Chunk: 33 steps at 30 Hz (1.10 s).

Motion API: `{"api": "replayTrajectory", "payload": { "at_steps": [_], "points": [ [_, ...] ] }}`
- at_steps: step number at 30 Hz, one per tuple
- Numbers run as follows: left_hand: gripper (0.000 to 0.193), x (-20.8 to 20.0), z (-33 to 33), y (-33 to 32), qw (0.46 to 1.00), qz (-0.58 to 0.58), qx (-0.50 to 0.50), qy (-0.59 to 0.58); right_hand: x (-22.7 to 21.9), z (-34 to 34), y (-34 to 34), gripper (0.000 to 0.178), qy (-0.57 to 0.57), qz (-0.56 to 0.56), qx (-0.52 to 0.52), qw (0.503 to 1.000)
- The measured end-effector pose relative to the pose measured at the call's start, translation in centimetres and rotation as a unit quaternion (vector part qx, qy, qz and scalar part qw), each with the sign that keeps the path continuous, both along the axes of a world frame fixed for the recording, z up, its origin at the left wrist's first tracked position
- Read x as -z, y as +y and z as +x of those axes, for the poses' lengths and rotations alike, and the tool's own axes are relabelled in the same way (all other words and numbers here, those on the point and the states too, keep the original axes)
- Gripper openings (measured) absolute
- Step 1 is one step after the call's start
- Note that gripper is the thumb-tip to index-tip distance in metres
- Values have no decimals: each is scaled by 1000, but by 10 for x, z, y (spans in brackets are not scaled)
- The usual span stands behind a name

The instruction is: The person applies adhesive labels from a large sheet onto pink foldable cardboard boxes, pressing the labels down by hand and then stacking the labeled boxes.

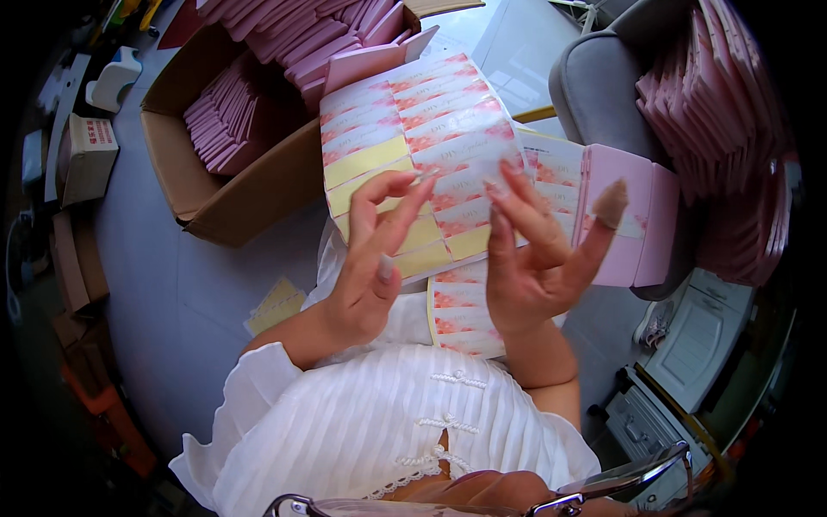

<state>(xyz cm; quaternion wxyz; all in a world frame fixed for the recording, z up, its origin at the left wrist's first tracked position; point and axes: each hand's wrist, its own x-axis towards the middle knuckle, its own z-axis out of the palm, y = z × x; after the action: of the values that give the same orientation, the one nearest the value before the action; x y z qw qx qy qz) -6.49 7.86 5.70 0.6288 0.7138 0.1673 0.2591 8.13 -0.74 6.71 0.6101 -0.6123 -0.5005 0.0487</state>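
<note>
Below both hands, between the carton (202,211) and the pink case (655,233), lies the label sheet (369,161). Left hand (357,289): fingers bent, thumb apart. Right hand (536,267): fingers spread, blurred. Whether either grips a label cannot be told. Risk: a lifted label could fold, or cling to the finger cover (610,205) (tan, right hand), through adhesive contact.
</note>
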Motion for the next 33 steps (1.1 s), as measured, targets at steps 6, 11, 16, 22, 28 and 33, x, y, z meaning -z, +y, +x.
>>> {"api": "replayTrajectory", "payload": {
  "at_steps": [6, 11, 16, 22, 28, 33],
  "points": [
    [64, 21, 30, -19, 994, -38, 72, -70, -1, 14, -20, 84, -123, -39, -13, 992],
    [58, 22, 52, -28, 989, 62, 92, -96, 10, 22, -51, 92, 180, 67, 59, 980],
    [55, 21, 73, -48, 977, 111, 156, -94, 0, 40, -67, 103, 659, 117, -95, 737],
    [55, 23, 98, -64, 959, 217, 176, -51, 10, 61, -103, 95, 572, 141, -50, 806],
    [59, -5, 124, -76, 893, 380, 176, 166, 3, 107, -130, 86, 274, 66, 263, 923],
    [66, -10, 161, -82, 857, 425, 244, 157, 6, 159, -151, 87, 201, -31, 377, 904]
  ]
}}
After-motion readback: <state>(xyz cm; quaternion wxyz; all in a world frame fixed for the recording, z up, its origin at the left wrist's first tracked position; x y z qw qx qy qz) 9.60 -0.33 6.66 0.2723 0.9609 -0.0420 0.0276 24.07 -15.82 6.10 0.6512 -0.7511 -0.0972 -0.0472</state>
